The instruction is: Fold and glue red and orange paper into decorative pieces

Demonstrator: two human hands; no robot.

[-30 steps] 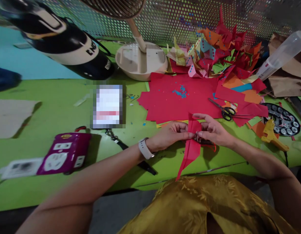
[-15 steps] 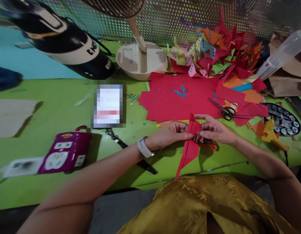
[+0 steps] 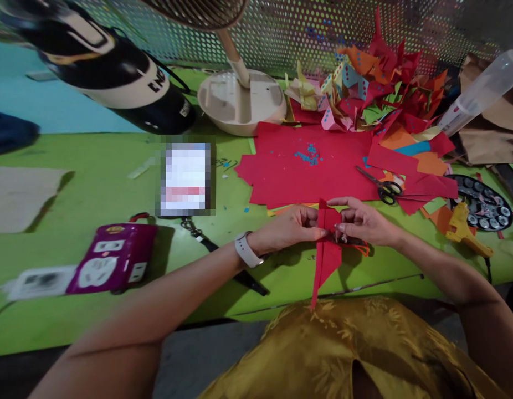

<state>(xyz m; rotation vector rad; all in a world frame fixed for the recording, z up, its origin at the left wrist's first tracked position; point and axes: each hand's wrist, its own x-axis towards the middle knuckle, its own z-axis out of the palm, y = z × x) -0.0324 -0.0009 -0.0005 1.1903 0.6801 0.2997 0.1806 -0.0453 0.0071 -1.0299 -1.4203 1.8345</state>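
Note:
A folded piece of red paper point(image 3: 328, 261) is held upright between my two hands, its pointed end hanging down toward my lap. My left hand point(image 3: 296, 226) pinches its left edge between thumb and fingers, a white band on that wrist. On the other side my right hand point(image 3: 362, 224) grips the paper with the thumb, the index finger stretched along the top. Just under the right hand lies a small dark object with an orange edge, partly hidden. Beyond my hands are red paper sheets point(image 3: 281, 180) with blue bits scattered on them.
Scissors point(image 3: 387, 191) lie right of the red sheets, near a yellow glue gun point(image 3: 462, 230) and a black oval palette point(image 3: 485, 205). A heap of folded paper shapes point(image 3: 364, 83) is behind. Leftward are a fan base point(image 3: 244, 102), bottle point(image 3: 127, 83), blurred-out phone point(image 3: 185, 177) and purple box point(image 3: 111, 257).
The red paper has turned slightly, its lower tip swinging to the right and hanging straighter. Both hands keep hold of it in nearly the same place.

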